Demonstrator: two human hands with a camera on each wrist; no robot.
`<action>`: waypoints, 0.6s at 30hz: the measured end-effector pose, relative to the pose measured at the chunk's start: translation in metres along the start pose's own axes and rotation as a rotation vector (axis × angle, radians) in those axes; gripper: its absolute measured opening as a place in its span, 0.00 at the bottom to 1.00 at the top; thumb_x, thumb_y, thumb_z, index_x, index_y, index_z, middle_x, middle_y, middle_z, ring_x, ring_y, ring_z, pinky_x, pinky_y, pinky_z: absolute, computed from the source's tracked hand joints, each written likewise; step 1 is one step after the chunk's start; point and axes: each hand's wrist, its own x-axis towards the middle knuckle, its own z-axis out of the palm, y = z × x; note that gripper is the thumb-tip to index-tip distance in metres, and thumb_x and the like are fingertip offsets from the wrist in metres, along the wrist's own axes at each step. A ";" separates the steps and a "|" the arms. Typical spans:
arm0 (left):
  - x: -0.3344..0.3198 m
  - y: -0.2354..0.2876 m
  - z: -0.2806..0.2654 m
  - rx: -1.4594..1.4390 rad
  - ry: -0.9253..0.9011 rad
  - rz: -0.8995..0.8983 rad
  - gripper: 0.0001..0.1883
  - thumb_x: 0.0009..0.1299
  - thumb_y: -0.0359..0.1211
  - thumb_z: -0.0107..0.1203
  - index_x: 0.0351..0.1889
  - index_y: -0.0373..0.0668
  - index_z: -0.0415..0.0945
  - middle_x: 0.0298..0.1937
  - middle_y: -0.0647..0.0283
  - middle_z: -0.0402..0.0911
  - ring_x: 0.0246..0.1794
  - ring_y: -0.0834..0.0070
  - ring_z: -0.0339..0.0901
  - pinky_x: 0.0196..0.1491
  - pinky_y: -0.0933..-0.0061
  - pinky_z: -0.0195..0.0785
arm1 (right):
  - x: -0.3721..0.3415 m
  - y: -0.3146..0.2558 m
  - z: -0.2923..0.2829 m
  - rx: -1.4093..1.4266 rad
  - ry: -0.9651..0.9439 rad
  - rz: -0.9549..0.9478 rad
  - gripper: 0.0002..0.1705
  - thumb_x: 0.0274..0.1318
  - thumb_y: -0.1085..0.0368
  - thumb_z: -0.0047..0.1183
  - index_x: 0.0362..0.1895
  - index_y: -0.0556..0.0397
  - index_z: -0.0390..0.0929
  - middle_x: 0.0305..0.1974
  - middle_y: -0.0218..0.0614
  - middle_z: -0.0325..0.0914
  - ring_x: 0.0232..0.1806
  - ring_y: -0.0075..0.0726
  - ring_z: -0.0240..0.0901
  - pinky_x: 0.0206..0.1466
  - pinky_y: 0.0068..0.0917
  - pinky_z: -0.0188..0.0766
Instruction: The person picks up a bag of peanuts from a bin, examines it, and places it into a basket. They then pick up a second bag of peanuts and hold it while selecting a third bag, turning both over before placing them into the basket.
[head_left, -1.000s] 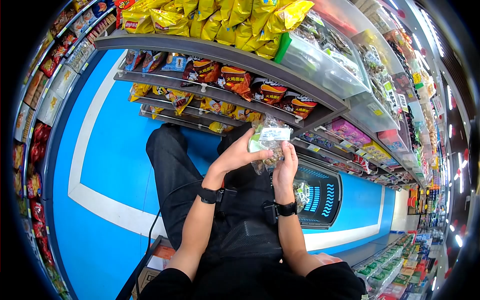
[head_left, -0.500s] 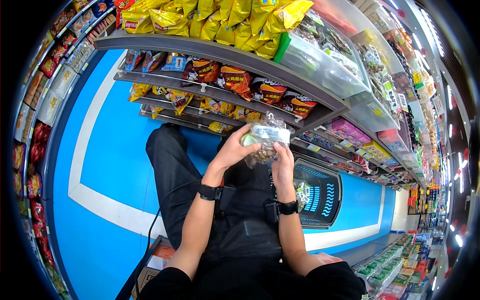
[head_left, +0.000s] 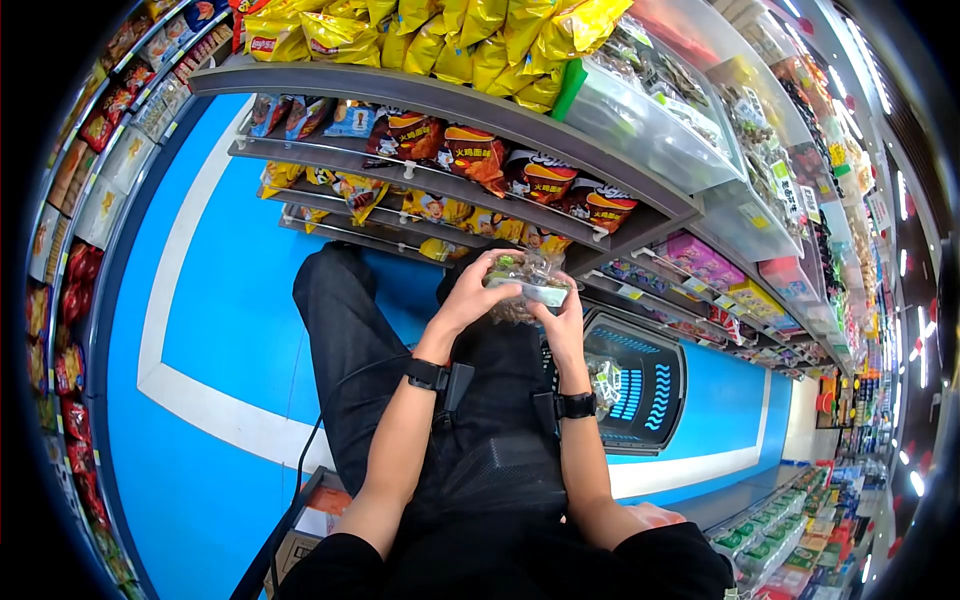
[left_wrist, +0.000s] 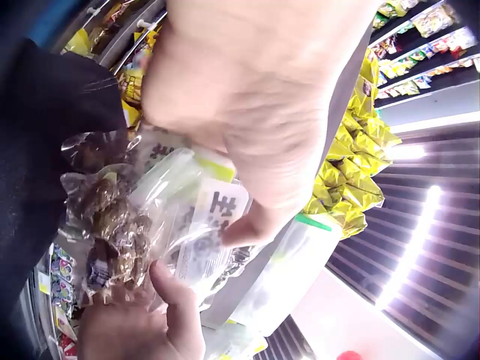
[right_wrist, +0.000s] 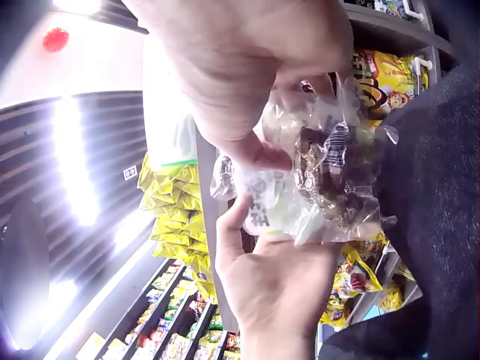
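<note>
A clear plastic packet (head_left: 522, 288) with small brown pieces and a white label is held between both hands above the person's lap. My left hand (head_left: 468, 300) grips its left end, thumb across the front; my right hand (head_left: 564, 322) grips the right end. In the left wrist view the packet (left_wrist: 120, 232) shows brown wrapped lumps, with the left thumb on the label and the right hand (left_wrist: 142, 322) at its lower edge. In the right wrist view both thumbs lie near the label of the packet (right_wrist: 322, 172).
A dark basket (head_left: 650, 395) stands on the blue floor at the right, a similar packet (head_left: 604, 384) inside. Shelves of snack bags (head_left: 470, 158) run in front of the knees, clear bins (head_left: 650, 120) above. An open carton (head_left: 322, 510) is at the lower left.
The packet has been turned and tilted, its label shifting lower. Both hands still hold it, with the right fingers now farther round its right end.
</note>
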 end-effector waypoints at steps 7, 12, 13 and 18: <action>0.002 -0.028 0.015 -0.015 0.362 0.182 0.16 0.74 0.39 0.51 0.53 0.38 0.73 0.40 0.66 0.76 0.41 0.80 0.72 0.47 0.76 0.65 | -0.001 -0.004 0.015 0.004 0.001 -0.181 0.41 0.47 0.80 0.55 0.68 0.55 0.56 0.58 0.40 0.67 0.58 0.33 0.69 0.59 0.29 0.69; 0.004 -0.031 0.022 0.044 0.422 0.314 0.16 0.75 0.42 0.49 0.46 0.37 0.72 0.38 0.65 0.75 0.38 0.80 0.70 0.44 0.77 0.64 | -0.007 -0.015 0.022 0.171 -0.014 -0.193 0.38 0.53 0.74 0.53 0.69 0.53 0.55 0.60 0.39 0.66 0.61 0.34 0.65 0.65 0.31 0.62; 0.006 -0.032 0.022 0.063 0.441 0.358 0.16 0.75 0.42 0.49 0.45 0.36 0.72 0.39 0.65 0.75 0.38 0.80 0.70 0.44 0.76 0.64 | -0.008 -0.016 0.024 0.208 0.015 -0.168 0.35 0.56 0.71 0.52 0.68 0.53 0.56 0.59 0.38 0.66 0.61 0.34 0.65 0.65 0.30 0.61; 0.001 -0.027 0.029 0.069 0.485 0.335 0.16 0.75 0.42 0.47 0.44 0.37 0.72 0.40 0.63 0.77 0.39 0.78 0.72 0.47 0.76 0.64 | -0.002 -0.001 0.020 0.276 0.150 -0.139 0.21 0.73 0.52 0.35 0.56 0.53 0.69 0.54 0.34 0.70 0.56 0.28 0.67 0.61 0.27 0.62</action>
